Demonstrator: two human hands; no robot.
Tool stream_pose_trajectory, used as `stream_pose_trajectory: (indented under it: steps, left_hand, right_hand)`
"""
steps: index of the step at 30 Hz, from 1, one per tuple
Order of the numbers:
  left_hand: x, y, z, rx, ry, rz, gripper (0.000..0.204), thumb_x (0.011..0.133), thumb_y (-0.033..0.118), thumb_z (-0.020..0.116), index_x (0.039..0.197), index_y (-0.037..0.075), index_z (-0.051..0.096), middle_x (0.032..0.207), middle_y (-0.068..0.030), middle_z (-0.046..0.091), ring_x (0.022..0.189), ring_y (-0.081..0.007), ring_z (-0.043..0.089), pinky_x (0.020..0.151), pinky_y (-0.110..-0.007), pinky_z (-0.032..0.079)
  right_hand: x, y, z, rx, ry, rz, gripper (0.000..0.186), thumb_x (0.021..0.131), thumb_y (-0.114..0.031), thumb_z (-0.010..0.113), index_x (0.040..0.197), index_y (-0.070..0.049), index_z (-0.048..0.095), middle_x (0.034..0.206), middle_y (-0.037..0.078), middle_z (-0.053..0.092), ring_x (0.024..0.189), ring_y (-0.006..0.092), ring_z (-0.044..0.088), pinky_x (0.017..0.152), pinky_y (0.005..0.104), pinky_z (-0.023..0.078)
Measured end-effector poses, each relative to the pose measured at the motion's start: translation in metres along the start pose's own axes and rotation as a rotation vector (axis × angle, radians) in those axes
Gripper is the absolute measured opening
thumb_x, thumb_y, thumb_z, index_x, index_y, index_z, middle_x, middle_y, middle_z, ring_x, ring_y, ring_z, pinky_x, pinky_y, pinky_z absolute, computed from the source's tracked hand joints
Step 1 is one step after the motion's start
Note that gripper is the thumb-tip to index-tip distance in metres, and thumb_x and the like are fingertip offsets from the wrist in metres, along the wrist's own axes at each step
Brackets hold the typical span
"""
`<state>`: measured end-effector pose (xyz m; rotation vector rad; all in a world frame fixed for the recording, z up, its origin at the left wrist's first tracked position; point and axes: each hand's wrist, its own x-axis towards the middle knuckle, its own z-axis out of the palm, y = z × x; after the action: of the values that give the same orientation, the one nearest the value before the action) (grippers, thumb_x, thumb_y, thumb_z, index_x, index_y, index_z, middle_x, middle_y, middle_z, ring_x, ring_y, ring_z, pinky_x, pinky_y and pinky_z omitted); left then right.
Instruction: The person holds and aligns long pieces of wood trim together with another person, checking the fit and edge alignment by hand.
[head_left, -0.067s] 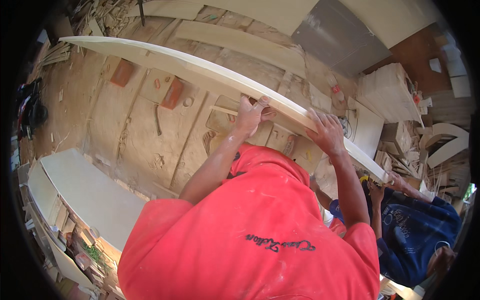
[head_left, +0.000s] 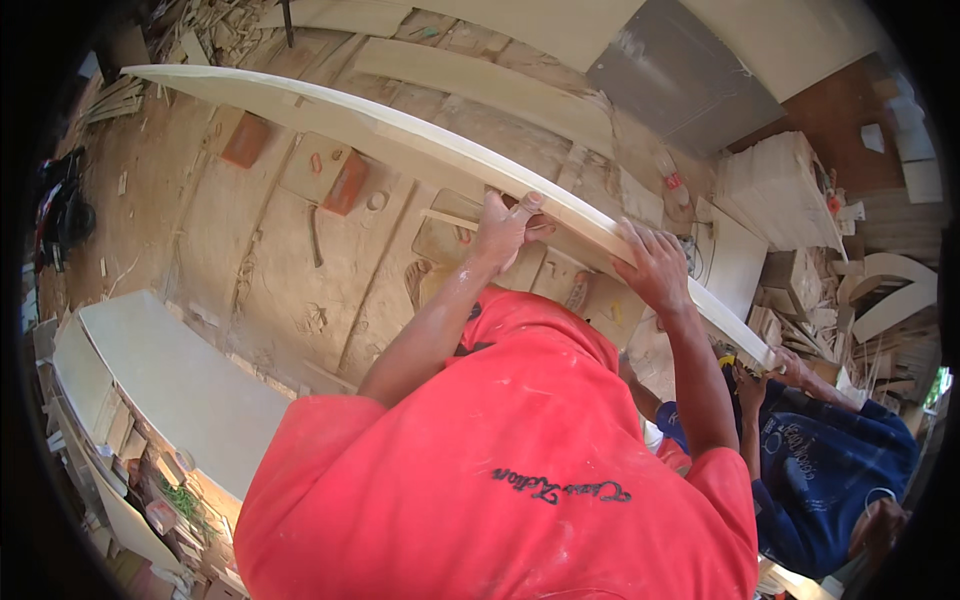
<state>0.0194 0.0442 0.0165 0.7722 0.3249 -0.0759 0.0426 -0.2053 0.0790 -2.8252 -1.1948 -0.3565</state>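
A long, pale wooden board runs diagonally from the upper left down to a co-worker at the lower right. My left hand grips its lower edge near the middle, thumb up against the side and fingers partly hidden under it. A little to the right, my right hand is closed over the top edge with curled fingers. At the board's right end, the hands of a co-worker in a dark blue top hold it too.
Dusty floor with orange-sided blocks lies below the board. A stack of panels and wood offcuts stand at right. A pale curved panel lies at lower left, a grey sheet at top right, dark machinery at far left.
The board's far left end sits very slightly higher in view. The co-worker at the right has shifted a little; my hands keep their hold.
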Motion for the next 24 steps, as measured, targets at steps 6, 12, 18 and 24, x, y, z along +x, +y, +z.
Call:
stream_pose_trajectory:
  steps: [6,12,18,24]
  left_hand:
    - [0.003,-0.005,0.002,0.093,-0.013,0.101,0.051,0.084,0.006,0.068,0.116,0.004,0.029,0.106,-0.0117,0.052,0.090,-0.0231,0.063,0.072,-0.036,0.061]
    - [0.006,0.002,0.002,0.163,-0.013,-0.059,0.042,0.084,0.002,0.065,0.113,0.000,0.034,0.102,-0.0139,0.058,0.085,-0.0227,0.065,0.070,-0.034,0.060]
    - [0.006,0.000,0.005,0.155,0.011,-0.043,0.036,0.084,0.002,0.064,0.109,-0.003,0.038,0.097,-0.0146,0.061,0.078,-0.0215,0.066,0.066,-0.032,0.060]
    - [0.003,0.002,0.009,0.155,0.021,-0.003,0.032,0.084,0.001,0.063,0.107,-0.004,0.040,0.095,-0.0162,0.062,0.078,-0.0222,0.067,0.065,-0.032,0.060]
  right_hand:
    - [0.001,0.002,0.002,0.011,-0.041,-0.003,0.056,0.075,-0.030,0.070,0.124,-0.009,0.054,0.110,0.007,0.064,0.096,0.0230,0.061,0.087,0.0379,0.045]
    - [0.003,0.004,0.001,0.004,-0.038,-0.022,0.057,0.074,-0.031,0.071,0.125,-0.009,0.054,0.109,0.007,0.064,0.094,0.0242,0.062,0.086,0.0379,0.046]
    - [0.002,0.005,0.000,-0.004,-0.038,-0.024,0.058,0.073,-0.030,0.072,0.124,-0.009,0.054,0.106,0.008,0.065,0.091,0.0253,0.062,0.084,0.0378,0.047]
    - [0.001,0.006,0.001,0.015,0.003,-0.050,0.059,0.073,-0.030,0.073,0.125,-0.009,0.054,0.104,0.008,0.065,0.089,0.0250,0.062,0.084,0.0380,0.047]
